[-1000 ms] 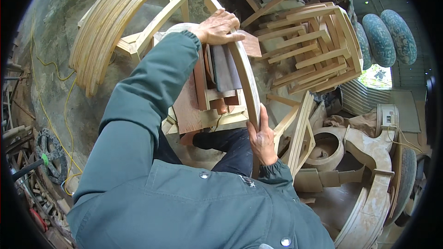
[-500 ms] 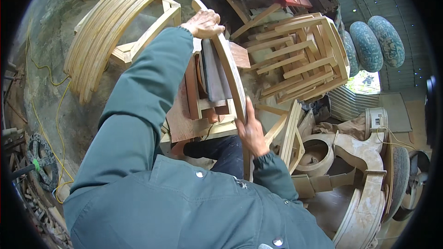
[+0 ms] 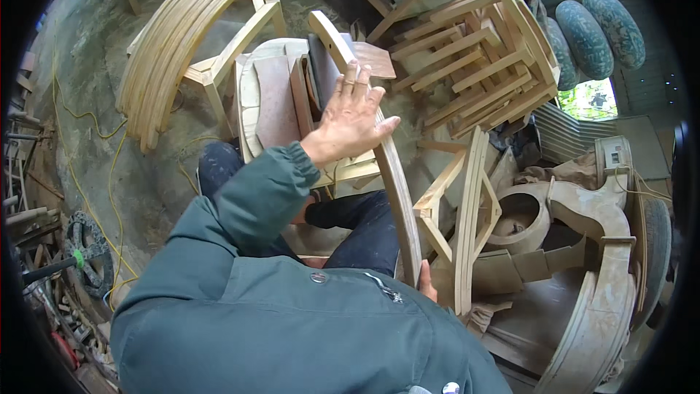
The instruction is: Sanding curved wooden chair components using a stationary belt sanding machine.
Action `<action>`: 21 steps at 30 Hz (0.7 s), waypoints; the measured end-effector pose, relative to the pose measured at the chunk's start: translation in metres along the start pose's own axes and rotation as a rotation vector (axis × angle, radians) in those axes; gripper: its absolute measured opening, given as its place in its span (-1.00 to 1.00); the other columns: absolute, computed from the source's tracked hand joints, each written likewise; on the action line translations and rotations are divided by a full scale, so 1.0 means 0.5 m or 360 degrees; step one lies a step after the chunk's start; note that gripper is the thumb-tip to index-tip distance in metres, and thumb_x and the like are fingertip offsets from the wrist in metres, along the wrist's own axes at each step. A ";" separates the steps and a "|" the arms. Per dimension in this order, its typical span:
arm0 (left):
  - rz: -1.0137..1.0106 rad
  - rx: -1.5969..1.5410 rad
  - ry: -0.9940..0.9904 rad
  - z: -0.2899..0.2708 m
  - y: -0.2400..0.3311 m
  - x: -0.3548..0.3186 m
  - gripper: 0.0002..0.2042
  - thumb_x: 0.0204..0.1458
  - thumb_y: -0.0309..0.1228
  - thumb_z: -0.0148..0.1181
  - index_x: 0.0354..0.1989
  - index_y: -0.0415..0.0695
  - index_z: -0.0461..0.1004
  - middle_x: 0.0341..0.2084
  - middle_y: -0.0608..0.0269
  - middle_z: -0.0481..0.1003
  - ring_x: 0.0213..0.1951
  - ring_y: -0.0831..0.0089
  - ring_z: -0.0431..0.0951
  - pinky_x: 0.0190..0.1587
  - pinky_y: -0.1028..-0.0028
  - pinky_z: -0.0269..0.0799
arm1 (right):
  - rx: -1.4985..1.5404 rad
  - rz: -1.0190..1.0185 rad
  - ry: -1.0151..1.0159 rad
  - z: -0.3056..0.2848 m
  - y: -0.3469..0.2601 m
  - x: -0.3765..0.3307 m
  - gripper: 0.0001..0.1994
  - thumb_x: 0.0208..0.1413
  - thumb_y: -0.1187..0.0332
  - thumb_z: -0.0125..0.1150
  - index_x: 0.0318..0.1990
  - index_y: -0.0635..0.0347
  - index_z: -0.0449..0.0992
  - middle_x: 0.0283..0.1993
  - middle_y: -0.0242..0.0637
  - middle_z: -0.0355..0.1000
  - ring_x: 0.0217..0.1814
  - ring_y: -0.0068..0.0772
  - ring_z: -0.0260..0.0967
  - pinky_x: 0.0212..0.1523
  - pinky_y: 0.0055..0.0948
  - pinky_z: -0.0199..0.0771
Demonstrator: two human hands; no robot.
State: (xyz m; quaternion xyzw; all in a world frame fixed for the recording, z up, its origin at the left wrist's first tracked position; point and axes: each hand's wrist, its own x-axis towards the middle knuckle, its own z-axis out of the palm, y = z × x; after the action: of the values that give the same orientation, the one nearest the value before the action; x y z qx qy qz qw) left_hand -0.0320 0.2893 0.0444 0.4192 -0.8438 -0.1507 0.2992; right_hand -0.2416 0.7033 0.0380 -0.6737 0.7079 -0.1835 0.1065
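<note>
A long, slightly curved wooden strip [image 3: 398,182] runs from the bench in front of me down toward my right side. My left hand [image 3: 351,113] lies on its upper half, palm down with the fingers stretched out. At the strip's near end, my right hand [image 3: 427,284] grips its right edge; most of that hand is hidden by the strip and my jacket. Beneath the far part of the strip is a grey flat band [image 3: 319,66] on a wooden stand, beside a brown board [image 3: 277,95].
Curved wooden slats [image 3: 186,36] are stacked at far left on a frame. Several wooden frames [image 3: 481,58] are piled at far right. Nearer stands a small angled frame [image 3: 470,219], by a large pale machine casing [image 3: 609,248]. A yellow cord [image 3: 73,182] crosses the left floor.
My left hand has come back from the strip's far end to its upper half, its fingers opening flat. My right hand has slid down to the near end.
</note>
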 end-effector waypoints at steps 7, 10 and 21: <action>-0.0027 -0.0067 -0.0011 0.017 -0.162 0.091 -0.34 0.25 0.08 0.04 0.30 -0.25 0.36 0.51 -0.44 0.00 0.59 -0.26 -0.16 0.59 -0.07 -0.26 | 0.0103 0.0148 -0.0078 0.013 -0.082 0.173 -0.16 0.23 0.47 0.33 0.59 0.09 -0.01 -0.08 0.28 0.57 -0.17 0.37 0.60 -0.21 0.00 0.63; -0.0080 -0.0120 -0.0122 0.010 -0.228 0.143 -0.34 0.24 0.08 0.04 0.30 -0.24 0.36 0.51 -0.45 0.00 0.59 -0.26 -0.15 0.59 -0.06 -0.25 | 0.0178 0.0259 -0.0139 0.025 -0.123 0.256 -0.23 0.24 0.48 0.32 0.54 0.12 0.07 -0.01 0.29 0.55 -0.10 0.40 0.59 -0.15 0.02 0.63; -0.0065 -0.0081 -0.0196 0.016 -0.442 0.309 -0.33 0.21 0.04 -0.01 0.29 -0.29 0.40 0.44 -0.46 0.12 0.54 -0.24 -0.02 0.58 -0.02 -0.12 | -0.0301 -0.0247 0.0147 0.085 -0.173 0.498 -0.28 0.14 0.43 0.40 0.47 0.20 0.27 -0.25 -0.05 0.45 -0.27 0.01 0.50 -0.26 -0.13 0.51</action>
State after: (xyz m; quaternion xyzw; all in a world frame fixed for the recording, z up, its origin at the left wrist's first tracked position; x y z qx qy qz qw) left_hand 0.0270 0.0327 -0.0149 0.4186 -0.8477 -0.2038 0.2541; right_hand -0.1629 0.4492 0.0582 -0.7244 0.6718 -0.1544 -0.0046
